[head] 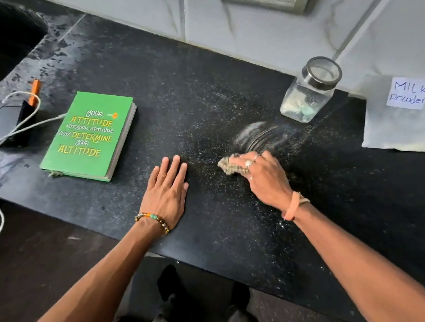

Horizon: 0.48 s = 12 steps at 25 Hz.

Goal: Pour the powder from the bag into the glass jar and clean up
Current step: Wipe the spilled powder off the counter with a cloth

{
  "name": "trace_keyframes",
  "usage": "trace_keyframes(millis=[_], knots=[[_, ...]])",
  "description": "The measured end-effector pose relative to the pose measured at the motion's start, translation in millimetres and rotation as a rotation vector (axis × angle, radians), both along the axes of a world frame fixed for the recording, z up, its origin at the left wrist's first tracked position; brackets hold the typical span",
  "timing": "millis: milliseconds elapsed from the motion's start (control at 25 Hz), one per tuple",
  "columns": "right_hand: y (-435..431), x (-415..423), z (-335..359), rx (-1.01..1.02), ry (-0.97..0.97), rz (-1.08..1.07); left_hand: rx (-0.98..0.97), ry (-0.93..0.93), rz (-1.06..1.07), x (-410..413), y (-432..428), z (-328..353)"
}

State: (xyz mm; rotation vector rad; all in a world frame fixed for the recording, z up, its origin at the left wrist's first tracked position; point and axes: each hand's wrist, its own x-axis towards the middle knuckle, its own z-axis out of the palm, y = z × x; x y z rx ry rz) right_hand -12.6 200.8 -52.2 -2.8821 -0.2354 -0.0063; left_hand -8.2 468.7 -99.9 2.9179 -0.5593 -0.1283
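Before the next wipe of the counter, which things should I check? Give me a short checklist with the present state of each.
1. Cloth gripped in the right hand: ok.
2. Left hand flat on the counter, clear of the cloth: ok.
3. Glass jar closed: ok, its lid seems on, and it stands beyond the wiping area.
4. Milk powder bag out of the wiping path: ok, it leans on the wall at the right.
5. Powder cleared: not ok, a smear lies ahead of the cloth and specks remain around it.
6. Green book free of powder: cannot tell.
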Motion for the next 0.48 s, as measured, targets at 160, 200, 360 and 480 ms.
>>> trace_keyframes(millis=[160,200,360,480], knots=[[-40.4,48.4,17.3,-0.008,-0.070,-0.355,-0.011,-0.011,0.011,3.5,0.3,1.0],[-42.1,59.8,16.7,-0.046,-0.040,-0.473,-0.013,-0.015,0.005,3.1,0.4,0.6],[23.5,11.6,-2.8,-0.075,-0.019,-0.348,-0.018,-0.020,-0.024,2.9,3.0,-0.8],[31.4,-85.3,-6.2,0.001,-0.043,-0.170,-0.059,-0.018,-0.031,3.1,5.7,-2.1]])
